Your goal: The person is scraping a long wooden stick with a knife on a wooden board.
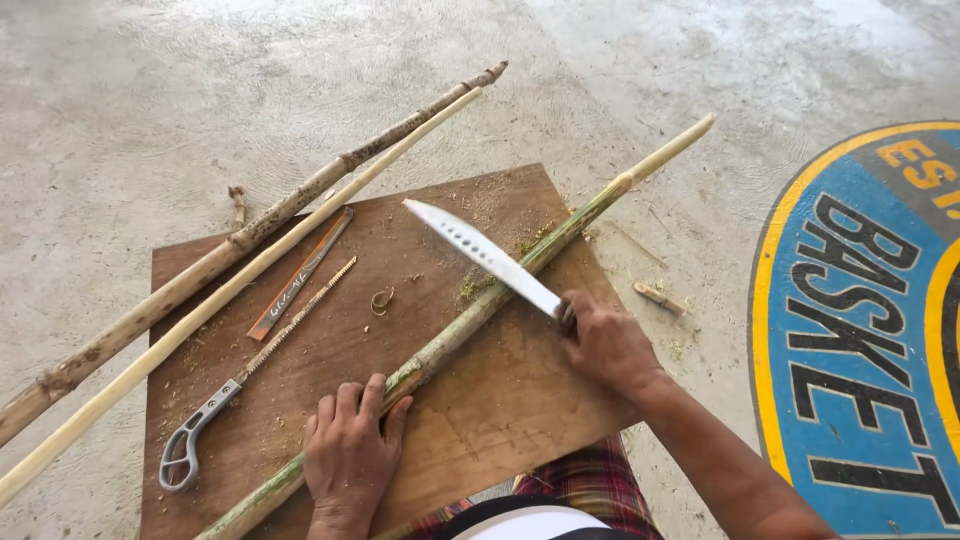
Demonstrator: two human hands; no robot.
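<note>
Scraping green cane (470,320), knife (485,255) seemingly touching

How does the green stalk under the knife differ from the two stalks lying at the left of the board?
The green stalk is greenish and partly scraped; the pale stalk is smooth and cream, and the rough stalk is brown and mottled with knobby joints. The green stalk is pinned by the left hand with the right hand's knife on it; the other two lie untouched. All are long, thin and lie diagonally across the wooden board.

Wooden board (480,420) on concrete floor (150,100)
</note>
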